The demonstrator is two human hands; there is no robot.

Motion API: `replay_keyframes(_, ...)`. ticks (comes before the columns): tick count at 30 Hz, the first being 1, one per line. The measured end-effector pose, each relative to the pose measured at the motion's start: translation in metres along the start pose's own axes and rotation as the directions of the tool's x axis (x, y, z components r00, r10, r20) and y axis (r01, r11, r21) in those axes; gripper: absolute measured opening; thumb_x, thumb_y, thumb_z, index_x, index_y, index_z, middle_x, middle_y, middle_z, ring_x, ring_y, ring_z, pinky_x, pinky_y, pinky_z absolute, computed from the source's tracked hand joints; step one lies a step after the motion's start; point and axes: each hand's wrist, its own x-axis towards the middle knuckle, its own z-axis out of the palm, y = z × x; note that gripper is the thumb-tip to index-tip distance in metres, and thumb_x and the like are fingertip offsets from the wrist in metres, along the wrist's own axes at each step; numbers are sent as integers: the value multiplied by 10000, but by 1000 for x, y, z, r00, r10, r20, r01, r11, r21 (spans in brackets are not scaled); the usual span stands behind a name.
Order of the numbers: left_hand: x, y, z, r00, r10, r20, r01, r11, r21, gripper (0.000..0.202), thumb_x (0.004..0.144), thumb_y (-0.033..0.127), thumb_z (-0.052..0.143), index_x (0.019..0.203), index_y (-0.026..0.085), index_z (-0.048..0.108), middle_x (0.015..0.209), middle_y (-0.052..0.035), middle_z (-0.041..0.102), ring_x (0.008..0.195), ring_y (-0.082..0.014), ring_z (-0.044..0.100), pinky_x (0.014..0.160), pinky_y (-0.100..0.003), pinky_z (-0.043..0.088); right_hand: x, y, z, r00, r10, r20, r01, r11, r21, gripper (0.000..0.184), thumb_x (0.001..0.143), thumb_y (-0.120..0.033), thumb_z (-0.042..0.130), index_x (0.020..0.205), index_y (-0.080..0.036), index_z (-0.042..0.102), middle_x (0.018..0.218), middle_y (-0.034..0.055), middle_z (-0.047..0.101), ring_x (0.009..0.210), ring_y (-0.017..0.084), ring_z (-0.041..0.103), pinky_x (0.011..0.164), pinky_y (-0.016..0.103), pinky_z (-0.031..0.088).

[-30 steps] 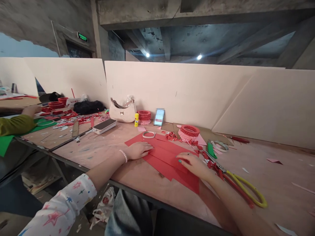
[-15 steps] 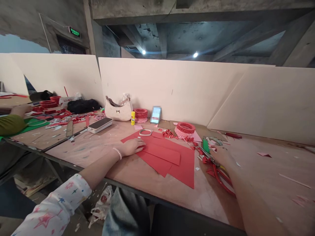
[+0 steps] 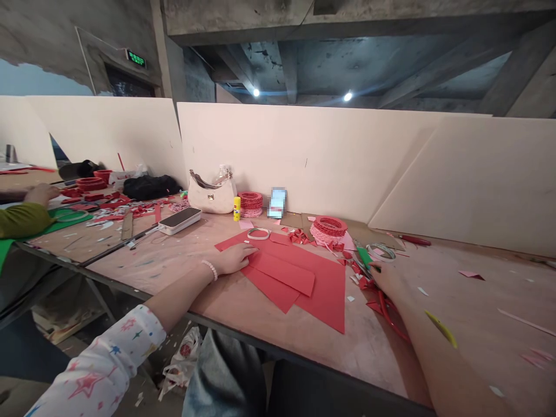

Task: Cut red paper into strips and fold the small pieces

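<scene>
My left hand (image 3: 234, 259), with a pale bead bracelet at the wrist, lies on the left part of the red paper (image 3: 325, 289). Its fingers are stretched out, touching overlapping cut pieces. A narrower red strip (image 3: 286, 275) lies on top, right of the fingers. Over on the right, my right hand (image 3: 386, 281) reaches down with bent fingers beside a flat green object (image 3: 364, 256). What its fingertips grip is hidden. Red-handled scissors (image 3: 391, 318) lie partly under this hand and wrist. Right of the forearm rests a slim yellow object (image 3: 441, 329).
Beyond the paper are a ring (image 3: 258, 233), stacked red and pink rings (image 3: 329, 227), a glue stick (image 3: 237, 208), a propped phone (image 3: 277, 204) and a handbag (image 3: 211, 197). A co-worker's hand (image 3: 41, 194) is far left. White panels (image 3: 304, 139) border the table.
My right hand has shifted slightly left, and its fingers have bent near the green object. The yellow object now shows right of my forearm. My left hand stays on the paper.
</scene>
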Motion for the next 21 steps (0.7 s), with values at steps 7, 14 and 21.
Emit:
replay_keyframes(7,0,5,-1,999,12,36,-13,1000,23,394,870,188,387,1251,147,476,1321,-142,444,1215,-253,418,1013,-404,337,0,-6,-4,997,73,6,-72,994,-88,422,732,-145,451,1139,-118,558,972,146,660,853,258,618,665,311,442)
replay_keyframes(14,-1,2,3,999,36,22,-37,999,17,426,833,191,452,1258,179,463,1260,-117,484,1165,-252,442,996,-407,344,-3,-13,-12,989,149,-24,-142,971,191,412,659,-141,494,1055,-153,610,908,155,659,905,317,593,788,414,421)
replay_keyframes(21,-1,6,2,998,51,23,-51,999,0,361,893,290,401,1228,185,489,1227,-115,468,1138,-238,438,993,-390,340,4,-12,-18,981,169,91,-182,663,726,109,742,-225,387,741,-226,496,666,36,573,677,194,585,642,345,499)
